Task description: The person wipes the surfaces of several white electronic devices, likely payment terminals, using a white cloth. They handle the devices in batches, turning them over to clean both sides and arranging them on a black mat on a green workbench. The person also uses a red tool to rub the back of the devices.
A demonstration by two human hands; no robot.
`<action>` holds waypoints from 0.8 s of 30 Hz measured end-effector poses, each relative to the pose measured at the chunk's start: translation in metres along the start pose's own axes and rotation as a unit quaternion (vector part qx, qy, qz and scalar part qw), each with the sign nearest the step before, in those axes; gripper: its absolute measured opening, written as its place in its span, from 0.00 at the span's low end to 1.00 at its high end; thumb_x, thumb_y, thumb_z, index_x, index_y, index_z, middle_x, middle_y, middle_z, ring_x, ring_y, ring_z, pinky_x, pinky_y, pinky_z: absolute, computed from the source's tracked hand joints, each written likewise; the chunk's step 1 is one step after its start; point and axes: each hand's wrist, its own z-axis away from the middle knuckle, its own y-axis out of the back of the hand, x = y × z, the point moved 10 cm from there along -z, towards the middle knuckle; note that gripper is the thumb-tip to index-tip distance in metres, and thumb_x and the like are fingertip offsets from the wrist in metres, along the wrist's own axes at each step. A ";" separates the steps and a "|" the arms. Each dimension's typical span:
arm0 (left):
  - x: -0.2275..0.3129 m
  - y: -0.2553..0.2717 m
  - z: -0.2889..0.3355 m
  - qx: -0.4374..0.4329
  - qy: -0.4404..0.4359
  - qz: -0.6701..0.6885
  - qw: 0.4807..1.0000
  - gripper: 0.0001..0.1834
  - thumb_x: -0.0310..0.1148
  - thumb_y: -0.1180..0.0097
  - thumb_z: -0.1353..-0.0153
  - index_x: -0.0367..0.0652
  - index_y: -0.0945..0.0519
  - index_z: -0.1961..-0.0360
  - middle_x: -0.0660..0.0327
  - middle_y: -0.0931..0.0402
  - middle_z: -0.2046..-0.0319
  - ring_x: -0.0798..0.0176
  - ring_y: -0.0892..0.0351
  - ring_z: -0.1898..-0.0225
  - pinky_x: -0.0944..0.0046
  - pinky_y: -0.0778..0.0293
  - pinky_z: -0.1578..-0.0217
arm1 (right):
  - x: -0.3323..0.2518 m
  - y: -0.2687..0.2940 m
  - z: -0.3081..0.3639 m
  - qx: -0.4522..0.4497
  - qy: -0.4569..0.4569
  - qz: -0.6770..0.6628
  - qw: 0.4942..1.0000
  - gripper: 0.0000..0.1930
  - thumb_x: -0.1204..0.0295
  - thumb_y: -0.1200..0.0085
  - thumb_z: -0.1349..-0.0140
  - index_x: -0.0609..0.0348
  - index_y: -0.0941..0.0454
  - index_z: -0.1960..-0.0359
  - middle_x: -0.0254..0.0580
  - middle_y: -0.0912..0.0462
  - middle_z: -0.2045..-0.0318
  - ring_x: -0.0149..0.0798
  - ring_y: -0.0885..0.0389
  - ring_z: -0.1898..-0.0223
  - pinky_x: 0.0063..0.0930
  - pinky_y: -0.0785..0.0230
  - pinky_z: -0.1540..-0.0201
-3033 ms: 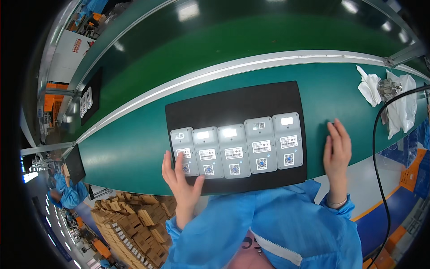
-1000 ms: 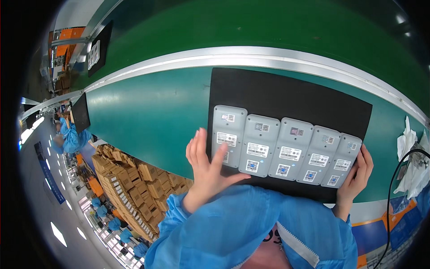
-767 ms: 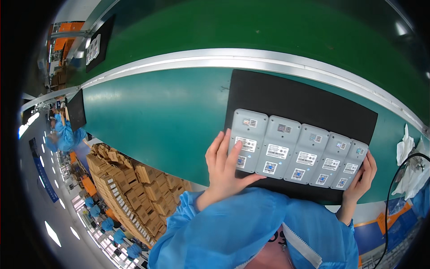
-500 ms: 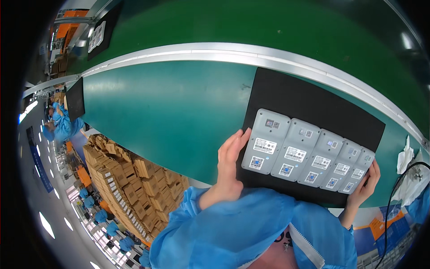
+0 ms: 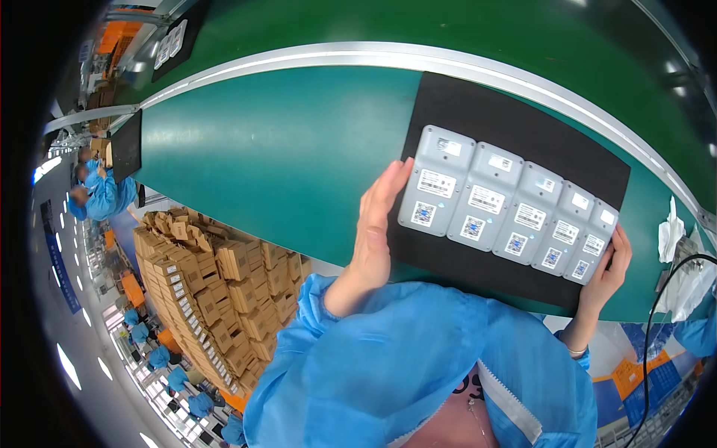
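Blue sleeves (image 5: 314,306) lead to a person's two bare hands, one at either end of the black mat (image 5: 478,104). At the mat's left edge the left hand (image 5: 375,228) stands on its side, flat and wide, fingers together and the palm facing the leftmost of five grey devices (image 5: 532,196); whether it touches the casing cannot be told. By the mat's right edge the right hand (image 5: 606,270) curves loosely, fingers along the outer side of the last device, grasping nothing between thumb and fingers as far as can be seen.

The devices lie on the mat in a close, slanting row, labelled faces up, with a bare strip of mat beyond them and another on the near side. Under the mat is a teal bench (image 5: 284,149), which stretches far to its left. Beyond the mat's far edge runs a pale metal rail (image 5: 373,52), with a darker green surface (image 5: 336,19) past it.

To the mat's right are crumpled white plastic (image 5: 671,230) and a black cable (image 5: 648,343). Left of the mat, on the near side, brown cardboard boxes (image 5: 231,291) are piled; well apart from its left, a co-worker (image 5: 112,196) in blue is at the bench's end.
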 end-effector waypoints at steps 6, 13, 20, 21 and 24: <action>0.003 0.001 -0.001 0.045 0.037 0.077 0.995 0.50 0.70 0.82 0.26 0.34 0.47 0.22 0.41 0.37 0.27 0.47 0.41 0.25 0.49 0.54 0.24 | -0.008 0.001 -0.003 0.002 0.007 -0.011 1.000 0.15 0.83 0.55 0.27 0.64 0.19 0.44 0.50 0.20 0.41 0.48 0.23 0.39 0.37 0.32 0.36; -0.006 0.002 0.001 0.069 0.050 0.037 0.996 0.47 0.67 0.75 0.24 0.35 0.43 0.23 0.44 0.35 0.28 0.49 0.38 0.26 0.52 0.48 0.26 | -0.011 0.005 -0.003 -0.004 0.007 -0.051 0.999 0.22 0.89 0.56 0.37 0.63 0.18 0.44 0.49 0.20 0.41 0.51 0.24 0.39 0.39 0.33 0.35; 0.010 -0.004 -0.002 0.068 -0.027 -0.192 0.979 0.38 0.57 0.74 0.20 0.33 0.30 0.31 0.47 0.30 0.33 0.47 0.34 0.29 0.51 0.42 0.29 | -0.015 0.008 -0.002 0.003 0.026 -0.039 0.999 0.26 0.90 0.54 0.43 0.60 0.18 0.43 0.49 0.20 0.42 0.54 0.24 0.40 0.43 0.33 0.36; 0.013 -0.006 -0.004 0.067 -0.035 -0.229 0.970 0.38 0.56 0.74 0.20 0.34 0.29 0.31 0.46 0.29 0.33 0.46 0.34 0.29 0.50 0.42 0.29 | -0.014 0.008 -0.001 0.003 0.025 -0.038 0.999 0.26 0.90 0.54 0.43 0.60 0.18 0.43 0.49 0.20 0.42 0.53 0.24 0.40 0.43 0.33 0.36; 0.024 -0.012 -0.009 0.067 -0.063 -0.288 0.953 0.33 0.51 0.71 0.20 0.35 0.27 0.33 0.44 0.28 0.35 0.42 0.33 0.30 0.48 0.42 0.30 | -0.012 0.006 0.000 0.000 0.026 -0.040 0.999 0.27 0.90 0.54 0.42 0.60 0.19 0.41 0.48 0.20 0.41 0.53 0.23 0.40 0.43 0.33 0.37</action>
